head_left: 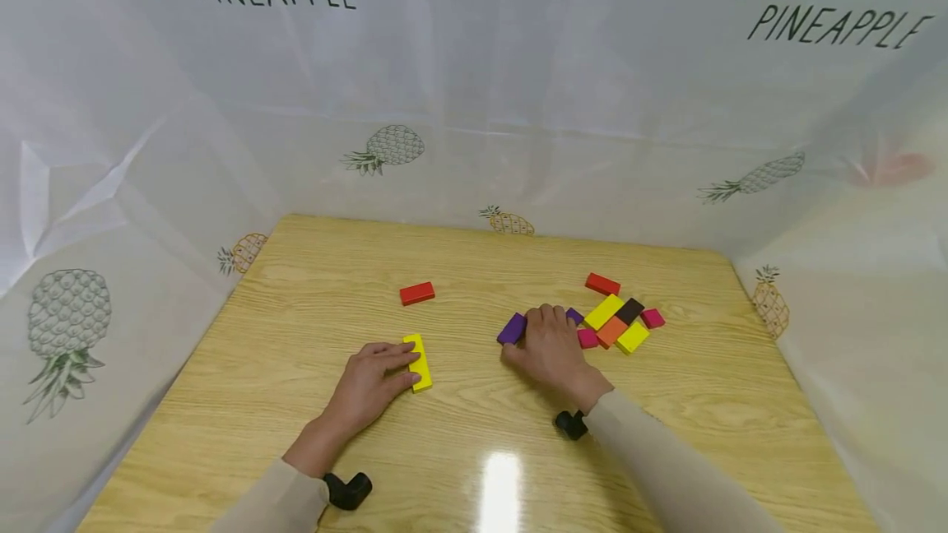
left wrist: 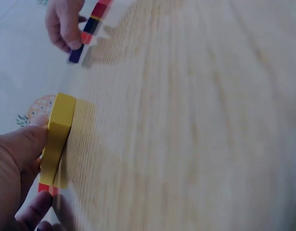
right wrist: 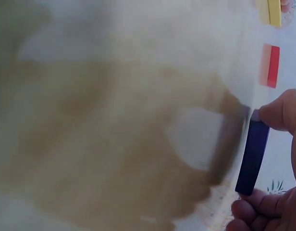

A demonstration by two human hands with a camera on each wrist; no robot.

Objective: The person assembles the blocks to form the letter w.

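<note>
L hand [head_left: 366, 385] reaches fwd, palm down, fingers spread w/ thumb + fingertips touching yellow block [head_left: 425, 370]; can't tell if it's pinched. Block lies on tbl [head_left: 311, 270], nearer the person than red block [head_left: 417, 294]. R hand [head_left: 554, 352], angled in fwd + left, is bent over w/ purple block [head_left: 511, 329] pinched end to end btwn thumb & fingers, just left of the multicol. blocks [head_left: 611, 332]. Hands well apart.
</note>
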